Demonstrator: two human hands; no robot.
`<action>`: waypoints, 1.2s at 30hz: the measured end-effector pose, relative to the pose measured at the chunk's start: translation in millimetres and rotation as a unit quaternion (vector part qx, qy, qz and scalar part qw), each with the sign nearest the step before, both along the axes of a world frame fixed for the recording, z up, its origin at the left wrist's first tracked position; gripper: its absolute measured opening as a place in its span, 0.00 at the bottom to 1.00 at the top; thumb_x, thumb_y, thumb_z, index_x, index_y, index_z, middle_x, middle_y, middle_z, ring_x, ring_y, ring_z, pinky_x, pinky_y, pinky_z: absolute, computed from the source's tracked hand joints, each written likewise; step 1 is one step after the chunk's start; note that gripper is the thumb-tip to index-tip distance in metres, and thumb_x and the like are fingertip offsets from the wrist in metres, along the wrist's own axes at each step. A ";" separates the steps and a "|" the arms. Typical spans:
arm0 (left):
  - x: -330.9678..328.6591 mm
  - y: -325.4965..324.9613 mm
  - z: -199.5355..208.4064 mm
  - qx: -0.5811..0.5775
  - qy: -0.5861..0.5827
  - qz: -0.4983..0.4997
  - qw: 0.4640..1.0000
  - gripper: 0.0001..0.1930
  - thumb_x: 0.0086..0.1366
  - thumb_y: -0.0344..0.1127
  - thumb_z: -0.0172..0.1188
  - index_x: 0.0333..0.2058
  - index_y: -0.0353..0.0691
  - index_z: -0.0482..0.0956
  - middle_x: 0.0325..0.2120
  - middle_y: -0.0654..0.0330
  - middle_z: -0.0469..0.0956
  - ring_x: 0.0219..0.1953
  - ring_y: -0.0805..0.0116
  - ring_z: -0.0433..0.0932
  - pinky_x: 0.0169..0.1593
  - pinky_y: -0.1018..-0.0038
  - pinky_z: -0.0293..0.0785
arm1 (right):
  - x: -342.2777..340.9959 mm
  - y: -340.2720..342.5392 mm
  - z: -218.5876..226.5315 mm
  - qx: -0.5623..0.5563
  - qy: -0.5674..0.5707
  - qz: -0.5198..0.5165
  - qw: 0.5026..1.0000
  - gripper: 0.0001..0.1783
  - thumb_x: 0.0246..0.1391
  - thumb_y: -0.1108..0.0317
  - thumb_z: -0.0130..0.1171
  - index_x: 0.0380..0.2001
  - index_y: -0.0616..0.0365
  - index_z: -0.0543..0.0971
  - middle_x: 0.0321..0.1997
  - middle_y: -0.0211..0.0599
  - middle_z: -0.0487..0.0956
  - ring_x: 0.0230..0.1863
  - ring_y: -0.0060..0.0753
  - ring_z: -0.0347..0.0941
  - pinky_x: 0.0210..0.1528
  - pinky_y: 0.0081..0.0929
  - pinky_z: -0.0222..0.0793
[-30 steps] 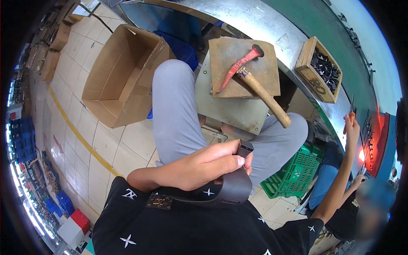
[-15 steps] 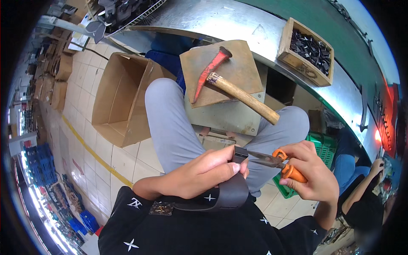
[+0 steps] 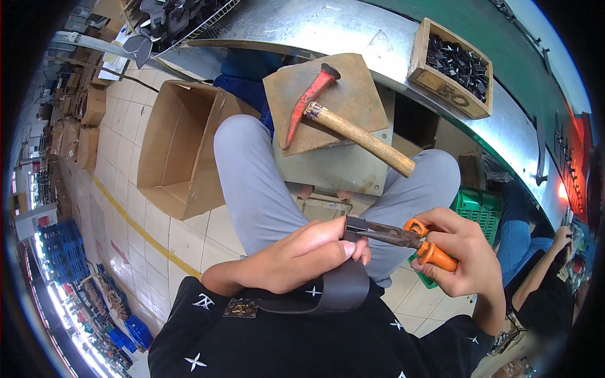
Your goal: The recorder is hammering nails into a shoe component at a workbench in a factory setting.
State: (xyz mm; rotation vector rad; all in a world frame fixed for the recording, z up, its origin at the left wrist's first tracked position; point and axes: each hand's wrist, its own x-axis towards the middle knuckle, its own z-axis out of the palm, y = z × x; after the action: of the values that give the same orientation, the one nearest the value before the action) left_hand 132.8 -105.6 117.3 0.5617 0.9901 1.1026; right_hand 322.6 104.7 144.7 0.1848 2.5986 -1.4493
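My left hand (image 3: 302, 257) is closed round a dark belt-like strap (image 3: 346, 288), whose lower part curves below my fingers. A small black end piece (image 3: 356, 223) sticks up past my thumb. My right hand (image 3: 459, 255) grips pliers (image 3: 438, 257) by their orange handles. The grey jaws point left and reach the black end piece; whether they clamp it is too small to tell. Against my dark shirt lies a patterned square plate (image 3: 241, 307), beside the strap's left end.
Beyond my knees, a red-headed hammer (image 3: 359, 137) lies on a brown board (image 3: 365, 94). A wooden box (image 3: 444, 94) of small black pieces sits on the metal bench (image 3: 328, 25). An open cardboard box (image 3: 208, 167) stands left, a green crate (image 3: 476, 211) right. Another person (image 3: 542, 286) sits far right.
The pliers have moved slightly left, and their jaws now overlap the black end piece, which has tilted a little. My left hand keeps its hold on the strap.
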 end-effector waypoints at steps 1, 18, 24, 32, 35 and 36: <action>-1.2 -0.4 2.7 -0.001 0.000 0.001 1.000 0.11 0.72 0.40 0.44 0.37 0.38 0.68 0.40 0.54 0.74 0.44 0.71 0.70 0.51 0.75 0.64 | -1.6 -0.7 -1.2 -0.001 0.000 0.001 1.000 0.14 0.39 0.68 0.71 0.29 0.66 0.81 0.45 0.49 0.77 0.42 0.49 0.75 0.45 0.35 0.71; -1.4 -5.5 -8.2 0.002 -0.090 0.011 0.996 0.14 0.66 0.45 0.49 0.30 0.40 0.68 0.37 0.54 0.75 0.36 0.74 0.68 0.42 0.78 0.64 | -6.1 -4.3 -18.6 -0.052 0.040 0.000 0.998 0.11 0.32 0.72 0.71 0.21 0.65 0.80 0.42 0.50 0.80 0.38 0.47 0.76 0.41 0.34 0.71; -0.8 -4.8 -8.4 -0.020 -0.099 0.033 0.994 0.14 0.67 0.45 0.48 0.33 0.40 0.67 0.37 0.53 0.75 0.38 0.72 0.69 0.44 0.77 0.65 | -10.1 -5.5 -16.4 -0.055 0.014 0.001 0.998 0.11 0.38 0.72 0.71 0.26 0.64 0.80 0.44 0.50 0.79 0.40 0.50 0.76 0.42 0.35 0.72; -3.8 -0.1 -12.2 0.003 -0.098 0.035 0.995 0.14 0.69 0.45 0.46 0.35 0.40 0.67 0.37 0.54 0.74 0.39 0.70 0.68 0.47 0.75 0.64 | 6.6 74.5 -31.8 -0.064 0.053 -0.338 0.937 0.15 0.55 0.62 0.64 0.38 0.64 0.79 0.38 0.37 0.76 0.39 0.27 0.73 0.43 0.28 0.70; -3.1 -1.6 -6.3 0.018 -0.080 0.025 0.996 0.14 0.70 0.46 0.47 0.35 0.40 0.66 0.36 0.55 0.74 0.40 0.70 0.69 0.48 0.74 0.64 | 37.2 149.7 -74.1 0.199 0.053 -0.431 0.878 0.18 0.59 0.58 0.61 0.41 0.64 0.78 0.32 0.37 0.76 0.36 0.25 0.71 0.43 0.25 0.68; -8.1 -0.8 -5.7 0.030 -0.071 0.011 0.997 0.15 0.70 0.46 0.47 0.35 0.40 0.66 0.36 0.55 0.74 0.41 0.69 0.69 0.49 0.73 0.64 | 50.6 185.1 -94.7 0.260 0.048 -0.435 0.861 0.19 0.59 0.57 0.61 0.41 0.64 0.78 0.31 0.39 0.76 0.35 0.28 0.73 0.42 0.27 0.69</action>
State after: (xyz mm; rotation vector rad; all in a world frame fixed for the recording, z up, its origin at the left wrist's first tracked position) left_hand 124.7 -106.3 111.6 0.5138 0.8437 1.1783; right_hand 373.2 289.8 50.0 1.5516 3.0766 -0.8280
